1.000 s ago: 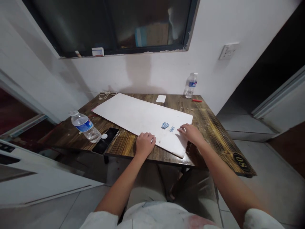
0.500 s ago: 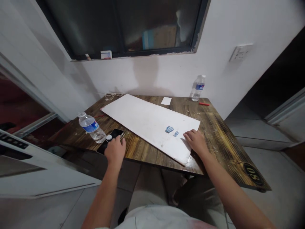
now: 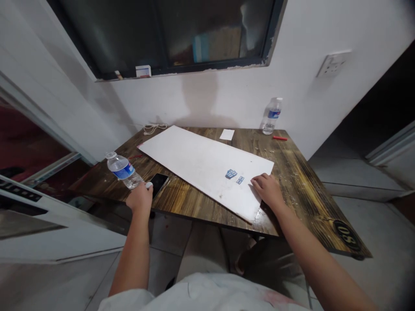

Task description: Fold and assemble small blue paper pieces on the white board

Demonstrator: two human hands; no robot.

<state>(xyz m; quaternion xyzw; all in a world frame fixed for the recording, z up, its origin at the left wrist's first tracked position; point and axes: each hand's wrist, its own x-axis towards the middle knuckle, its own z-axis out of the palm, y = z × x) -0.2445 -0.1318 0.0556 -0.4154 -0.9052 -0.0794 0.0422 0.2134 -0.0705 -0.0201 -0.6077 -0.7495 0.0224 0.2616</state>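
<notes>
A long white board (image 3: 201, 162) lies slantwise on the dark wooden table (image 3: 301, 203). Near its right end are a small cluster of blue-and-white pieces (image 3: 231, 173) and a single similar piece (image 3: 240, 179). My right hand (image 3: 267, 189) rests on the board's right edge, fingers loosely spread, holding nothing. At the table's front left, my left hand (image 3: 140, 198) is closed beside the base of a clear water bottle (image 3: 123, 170); whatever its fingers hold is hidden. A round white cap (image 3: 148, 185) shows by those fingers, and a black phone (image 3: 158, 183) lies just to the right.
A second bottle (image 3: 272, 115) stands at the back right beside a red stick (image 3: 279, 138). A white paper square (image 3: 227, 134) and a coiled white cable (image 3: 154, 127) are near the wall. The window sill holds a small box (image 3: 143, 71).
My left hand has moved left, off the phone's near end toward the bottle's base, and its fingers have closed. My right hand remains at the board's edge.
</notes>
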